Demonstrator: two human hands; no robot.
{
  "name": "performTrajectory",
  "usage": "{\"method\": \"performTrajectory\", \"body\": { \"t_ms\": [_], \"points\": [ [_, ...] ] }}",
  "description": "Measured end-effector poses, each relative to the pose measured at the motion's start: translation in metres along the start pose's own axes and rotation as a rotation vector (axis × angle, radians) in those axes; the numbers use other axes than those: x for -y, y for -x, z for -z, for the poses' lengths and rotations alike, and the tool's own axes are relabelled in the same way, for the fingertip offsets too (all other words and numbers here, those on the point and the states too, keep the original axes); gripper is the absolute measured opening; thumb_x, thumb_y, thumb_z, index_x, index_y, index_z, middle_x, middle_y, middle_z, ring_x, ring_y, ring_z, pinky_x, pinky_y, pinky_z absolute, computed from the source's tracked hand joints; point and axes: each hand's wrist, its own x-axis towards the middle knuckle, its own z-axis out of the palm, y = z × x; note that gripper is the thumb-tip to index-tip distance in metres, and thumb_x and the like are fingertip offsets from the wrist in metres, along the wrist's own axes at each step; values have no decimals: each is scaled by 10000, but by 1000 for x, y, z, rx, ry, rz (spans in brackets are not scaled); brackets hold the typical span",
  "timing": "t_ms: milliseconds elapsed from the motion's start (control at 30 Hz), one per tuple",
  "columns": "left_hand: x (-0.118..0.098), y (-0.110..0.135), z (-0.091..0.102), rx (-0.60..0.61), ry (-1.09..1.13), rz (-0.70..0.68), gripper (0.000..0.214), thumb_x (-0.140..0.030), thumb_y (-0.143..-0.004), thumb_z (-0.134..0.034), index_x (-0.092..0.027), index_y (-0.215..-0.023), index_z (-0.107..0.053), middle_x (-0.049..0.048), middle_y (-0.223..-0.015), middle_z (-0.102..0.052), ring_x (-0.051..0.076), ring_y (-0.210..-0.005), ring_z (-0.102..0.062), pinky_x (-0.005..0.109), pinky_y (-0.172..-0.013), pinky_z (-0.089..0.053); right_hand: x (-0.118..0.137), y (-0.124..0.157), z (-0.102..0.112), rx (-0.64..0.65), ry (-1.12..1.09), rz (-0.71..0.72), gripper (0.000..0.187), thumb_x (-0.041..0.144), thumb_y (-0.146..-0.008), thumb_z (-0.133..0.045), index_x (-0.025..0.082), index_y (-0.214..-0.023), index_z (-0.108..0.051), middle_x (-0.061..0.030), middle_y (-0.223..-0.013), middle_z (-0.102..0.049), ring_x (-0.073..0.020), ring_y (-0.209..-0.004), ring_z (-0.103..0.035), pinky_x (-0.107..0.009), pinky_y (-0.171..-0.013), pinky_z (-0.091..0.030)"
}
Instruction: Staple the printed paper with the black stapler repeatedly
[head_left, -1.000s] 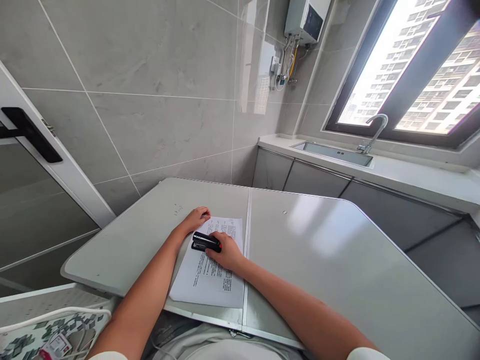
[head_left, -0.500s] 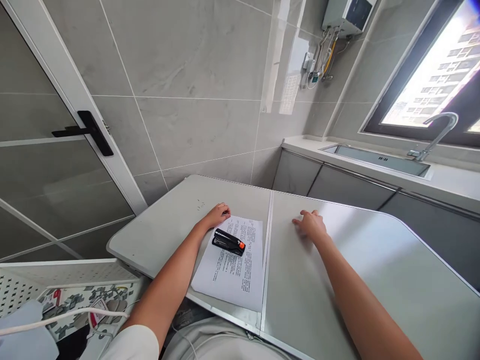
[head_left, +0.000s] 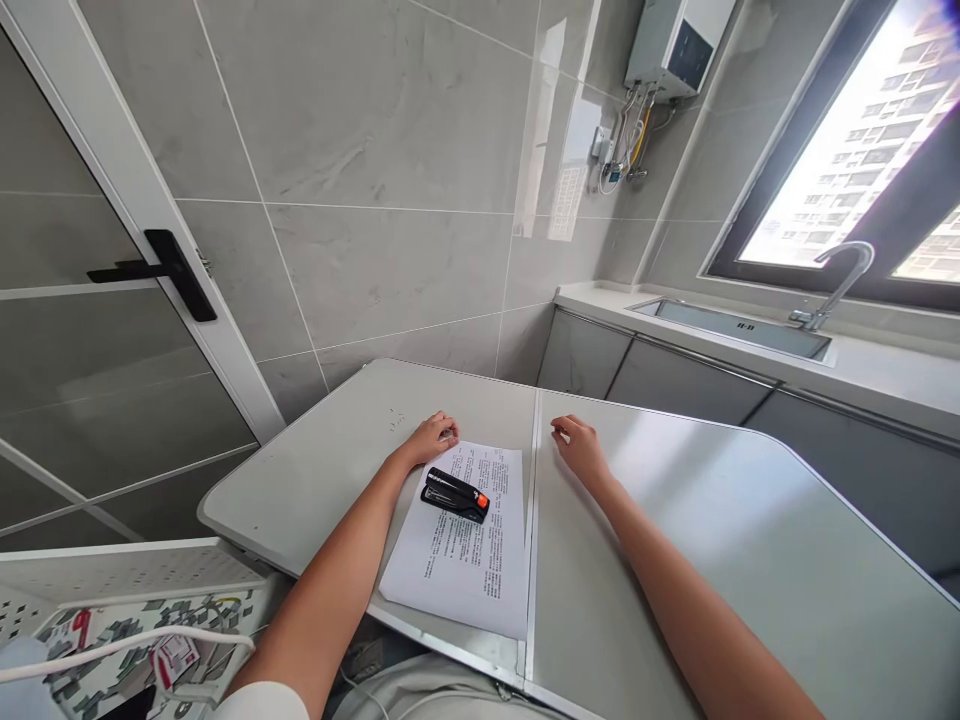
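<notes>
A black stapler [head_left: 456, 495] with an orange-red patch at one end lies on a stack of printed paper [head_left: 472, 590] on the pale folding table. Beside the stack's far left corner rests my left hand [head_left: 432, 438]. Its fingers are curled in, and whatever they hold, if anything, is hidden. Across the table's seam, my right hand [head_left: 581, 447] is low over the right half, its fingers loosely bent and a little apart, with nothing visible in them. Several tiny staple-like bits [head_left: 396, 419] are scattered left of my left hand.
The folding table [head_left: 712, 540] has a raised metal seam [head_left: 534, 500] down its middle. At lower left stands a white perforated basket [head_left: 142, 565] with a cable across it. Behind are a tiled wall, a door handle [head_left: 180, 275] and a counter with a sink [head_left: 742, 325].
My right hand has moved left toward the seam, and its fingers have drawn closer together. My left hand and the stapler stay in place on the table; the view has shifted slightly.
</notes>
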Motion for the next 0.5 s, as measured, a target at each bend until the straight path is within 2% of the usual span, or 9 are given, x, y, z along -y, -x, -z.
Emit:
{"method": "performTrajectory", "body": {
  "t_ms": [100,200,300,400,500],
  "points": [
    [0,1,3,-54,157,18,260,-362,-851,-689,-186,-724,-545,32,-983,-531,157,-803,-520,315,-802,-457,29,-13,-32,16,-204,-26,189,172,-836,-547,209,-941,-700,-80,-955,-697,-227,-862,-664,-397,-853,-559],
    [-1,3,8,-174,367,22,489,-423,-826,-724,-188,-571,-379,11,-869,-471,141,-758,-455,308,-799,-428,58,-32,-71,112,-270,-13,172,133,-814,-586,210,-923,-695,-59,-948,-716,-203,-839,-666,-368,-832,-565],
    [-4,6,15,-226,552,48,585,-450,-829,-720,-190,-498,-314,-14,-738,-384,129,-686,-383,303,-740,-395,78,-49,-106,195,-297,24,192,84,-770,-645,212,-901,-701,-34,-931,-725,-194,-873,-647,-361,-910,-531],
    [-9,10,19,-207,607,45,610,-468,-865,-676,-192,-488,-284,-22,-676,-320,125,-645,-348,299,-673,-370,86,-56,-127,239,-338,-1,125,126,-792,-681,221,-874,-683,-26,-902,-708,-200,-908,-634,-362,-957,-500],
    [-14,13,20,-179,651,22,643,-452,-837,-717,-188,-503,-235,-20,-672,-311,114,-639,-349,287,-634,-362,85,-56,-132,261,-403,-51,86,226,-821,-716,242,-873,-650,-11,-861,-678,-205,-905,-623,-362,-932,-499]
  ]
}}
